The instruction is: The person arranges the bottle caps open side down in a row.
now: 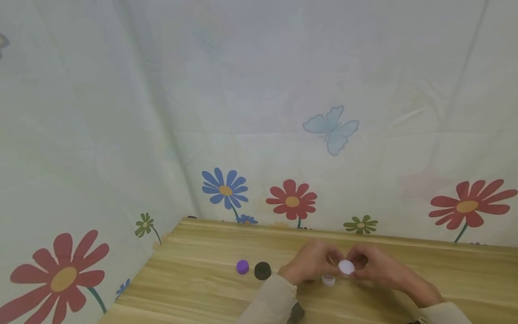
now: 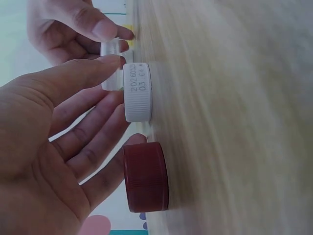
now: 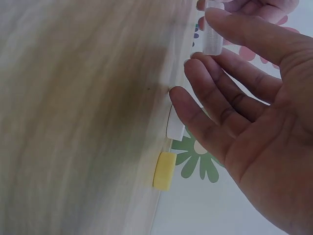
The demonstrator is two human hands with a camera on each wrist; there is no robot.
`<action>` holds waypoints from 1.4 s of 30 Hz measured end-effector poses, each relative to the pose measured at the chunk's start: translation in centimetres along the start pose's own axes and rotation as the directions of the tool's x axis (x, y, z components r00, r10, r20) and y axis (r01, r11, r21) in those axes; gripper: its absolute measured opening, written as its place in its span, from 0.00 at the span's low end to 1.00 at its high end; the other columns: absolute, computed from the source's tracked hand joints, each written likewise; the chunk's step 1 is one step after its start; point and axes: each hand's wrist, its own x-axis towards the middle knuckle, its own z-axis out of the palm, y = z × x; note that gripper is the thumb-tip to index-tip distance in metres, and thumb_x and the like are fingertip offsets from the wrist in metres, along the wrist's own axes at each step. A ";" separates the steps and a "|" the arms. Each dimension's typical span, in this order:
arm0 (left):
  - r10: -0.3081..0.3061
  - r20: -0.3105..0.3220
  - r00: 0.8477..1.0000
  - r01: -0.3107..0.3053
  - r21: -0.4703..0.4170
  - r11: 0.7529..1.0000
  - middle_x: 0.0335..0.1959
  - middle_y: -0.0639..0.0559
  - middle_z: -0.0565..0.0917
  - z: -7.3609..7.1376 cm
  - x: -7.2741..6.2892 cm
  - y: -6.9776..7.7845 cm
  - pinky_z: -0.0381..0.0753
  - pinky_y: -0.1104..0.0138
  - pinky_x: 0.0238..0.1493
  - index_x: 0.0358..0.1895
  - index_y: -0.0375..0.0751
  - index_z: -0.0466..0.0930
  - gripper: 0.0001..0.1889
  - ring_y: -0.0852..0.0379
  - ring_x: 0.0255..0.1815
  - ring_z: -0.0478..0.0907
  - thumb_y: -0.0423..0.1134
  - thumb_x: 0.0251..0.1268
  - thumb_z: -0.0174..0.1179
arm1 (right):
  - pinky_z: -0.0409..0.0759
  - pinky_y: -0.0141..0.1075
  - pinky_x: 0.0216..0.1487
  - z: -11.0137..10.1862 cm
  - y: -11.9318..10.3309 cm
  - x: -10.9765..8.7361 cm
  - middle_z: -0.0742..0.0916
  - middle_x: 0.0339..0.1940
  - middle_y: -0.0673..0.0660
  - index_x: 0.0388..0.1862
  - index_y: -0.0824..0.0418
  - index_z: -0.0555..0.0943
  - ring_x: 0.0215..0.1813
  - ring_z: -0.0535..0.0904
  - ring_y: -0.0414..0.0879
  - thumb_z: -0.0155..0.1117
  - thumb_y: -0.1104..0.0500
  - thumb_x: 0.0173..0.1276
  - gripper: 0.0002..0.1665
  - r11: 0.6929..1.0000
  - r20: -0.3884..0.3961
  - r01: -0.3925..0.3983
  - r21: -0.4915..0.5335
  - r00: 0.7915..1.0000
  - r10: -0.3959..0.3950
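Between both hands a white, partly see-through ribbed bottle cap [image 1: 346, 267] is held a little above the table. My left hand [image 1: 313, 261] pinches its left edge with thumb and fingers. From the other side my right hand [image 1: 378, 266] pinches it, the thumb lying over the cap [image 3: 213, 39] in the right wrist view. Close to the left hand stands a white bottle cap [image 2: 138, 93] with printed digits on its side. A dark red bottle cap [image 2: 146, 177] is beside that hand's fingers in the left wrist view.
On the wooden table [image 1: 194, 270] a purple cap [image 1: 243, 267] and a black cap [image 1: 263, 271] lie left of the hands. A yellow cap [image 3: 165, 171] and another white cap [image 3: 175, 125] show beyond the right hand. A flower-printed curtain [image 1: 259, 90] stands behind the table.
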 end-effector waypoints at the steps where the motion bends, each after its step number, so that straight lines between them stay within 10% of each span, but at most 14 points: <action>1: 0.000 0.006 1.000 0.000 -0.005 1.000 0.33 0.67 0.89 0.0 0.0 0.0 0.75 0.80 0.38 0.44 0.48 0.93 0.12 0.76 0.34 0.78 0.38 0.57 0.82 | 0.80 0.33 0.41 0.0 0.0 0.0 0.85 0.37 0.49 0.43 0.62 0.85 0.40 0.79 0.40 0.80 0.64 0.61 0.13 1.000 0.006 -0.004 0.008 1.000 0.004; 34: -0.063 0.142 0.988 0.067 -0.028 0.997 0.34 0.66 0.89 -0.2 -0.1 0.2 0.76 0.77 0.40 0.46 0.46 0.94 0.13 0.75 0.35 0.78 0.38 0.57 0.81 | 0.80 0.33 0.37 0.2 -0.3 -0.5 0.85 0.34 0.50 0.44 0.67 0.83 0.37 0.79 0.38 0.82 0.66 0.56 0.19 0.998 0.094 -0.037 0.058 0.995 0.032; 42: -0.096 0.087 0.992 0.104 -0.091 0.990 0.40 0.66 0.89 -0.2 0.8 0.2 0.79 0.75 0.44 0.53 0.48 0.92 0.17 0.73 0.39 0.81 0.41 0.60 0.80 | 0.81 0.34 0.41 -1.0 0.5 -0.6 0.85 0.37 0.55 0.49 0.73 0.81 0.40 0.79 0.37 0.78 0.68 0.62 0.20 0.999 0.035 -0.007 0.052 0.999 0.006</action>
